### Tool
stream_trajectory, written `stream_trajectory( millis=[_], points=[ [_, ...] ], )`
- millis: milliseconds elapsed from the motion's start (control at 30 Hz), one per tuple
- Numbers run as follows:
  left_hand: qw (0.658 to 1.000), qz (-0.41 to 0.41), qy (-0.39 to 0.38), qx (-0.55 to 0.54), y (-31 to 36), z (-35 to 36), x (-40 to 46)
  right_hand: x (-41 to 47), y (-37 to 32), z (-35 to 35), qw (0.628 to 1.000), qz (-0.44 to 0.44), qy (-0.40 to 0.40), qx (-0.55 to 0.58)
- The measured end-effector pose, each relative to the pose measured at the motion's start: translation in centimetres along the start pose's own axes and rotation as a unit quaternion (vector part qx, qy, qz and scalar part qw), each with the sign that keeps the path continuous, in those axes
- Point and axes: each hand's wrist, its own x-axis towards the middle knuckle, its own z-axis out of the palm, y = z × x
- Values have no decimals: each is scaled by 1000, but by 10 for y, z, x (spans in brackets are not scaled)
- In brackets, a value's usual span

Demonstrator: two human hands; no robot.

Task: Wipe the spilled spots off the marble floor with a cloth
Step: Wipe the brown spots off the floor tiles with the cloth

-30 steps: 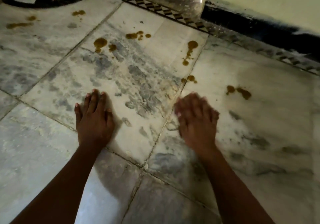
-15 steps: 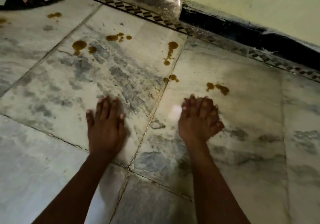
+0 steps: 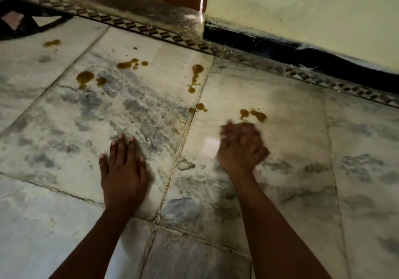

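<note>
Spill spots (image 3: pixel 84 77): seven clusters on marble floor (image 3: pixel 291 149); two hands.

Right hand (image 3: pixel 241 147) nearer brown spots (image 3: pixel 252 114) — now blurred.

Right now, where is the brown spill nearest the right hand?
In the head view, that brown spill lies on the marble floor right of centre, just beyond the fingers of the right hand, right of the tile joint.

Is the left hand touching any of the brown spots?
Apart. The head view shows the left hand flat on bare marble floor, with the nearest brown spots well beyond its fingertips.
</note>
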Motion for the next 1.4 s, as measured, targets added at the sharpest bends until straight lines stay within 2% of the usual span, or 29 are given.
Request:
stream_trajectory(
  millis=[33,100,133,167,200,267,333,400,433,500,567,600,667,733,833,900,1000,1067,1100,1167,1233,1267,1333,1400],
  points=[
    [1000,0,2,0,0,0,0,-9,-4,4,995,-93,-2,-22],
    [1000,-1,4,-3,1,-2,0,-38,10,11,963,-263,12,-58],
    [1000,-1,3,-3,1,-3,0,-53,26,11,949,-309,22,-66],
    [1000,-2,4,-4,2,-4,0,-62,43,6,948,-311,23,-66],
    [1000,-3,6,-4,2,-4,0,-61,60,2,959,-276,25,-64],
    [1000,-2,6,-5,3,-4,-1,-37,78,-8,986,-145,49,-62],
    [1000,-1,12,0,3,-2,-1,0,65,-15,998,-8,55,-35],
    [1000,2,14,0,2,-1,0,27,37,-17,999,35,24,-16],
    [1000,4,15,-1,0,-1,-1,30,27,-13,1000,7,4,-22],
    [1000,3,20,-4,2,-3,-1,17,24,-7,990,-128,-1,-53],
    [1000,0,19,-6,3,-6,-1,-17,45,-3,963,-254,18,-86],
    [1000,1,20,-5,3,-5,-2,-30,62,-4,956,-281,17,-87],
    [1000,2,21,-1,4,-4,-2,-26,92,-15,971,-224,18,-77],
    [1000,-1,20,2,4,-3,-1,8,103,-30,993,-84,37,-71],
    [999,3,20,28,4,2,1,79,65,-49,997,76,-15,6],
    [999,3,17,34,3,3,1,102,24,-49,996,58,-59,23],
    [999,-3,15,33,5,-2,2,78,-7,-26,983,-150,-101,-40],
    [999,-11,16,31,6,-4,1,34,11,-9,961,-265,-41,-69],
    [999,-10,16,33,7,-3,0,19,28,-6,960,-271,3,-70],
    [999,-11,14,33,8,-2,0,20,48,-10,983,-162,53,-72],
    [999,-9,17,36,5,0,2,45,37,-20,999,8,29,-35],
    [999,-9,18,38,4,1,2,60,19,-26,998,59,1,-6],
    [999,-11,18,39,4,1,1,84,-24,-30,998,36,-41,14],
    [999,-10,21,40,4,1,2,92,-58,-24,994,-76,-75,-9]
  ],
)
